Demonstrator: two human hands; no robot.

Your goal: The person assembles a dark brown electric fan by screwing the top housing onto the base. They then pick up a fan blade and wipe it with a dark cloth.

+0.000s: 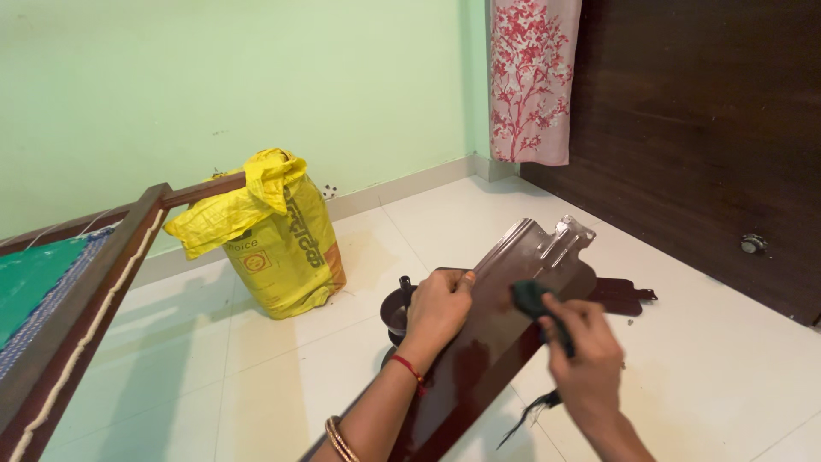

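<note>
Long glossy dark-brown fan blade w/ metal bracket end (492,329) is held above the white tiled floor (710,359), long axis running from near the person up-right, bracket end pointing away toward the dark wooden door (710,128). Looks stiff, fairly light, prob. slick finish; best held at the edges. Left hand (438,306) grips its left edge, fingers curled over. Right hand (586,355) closed on a dark cloth (530,299), pressed on blade face.

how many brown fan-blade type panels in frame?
2. One glossy brown blade is held up under the left hand while the right hand presses a dark cloth on it. Another blade lies on the floor behind. More may be hidden.
</note>
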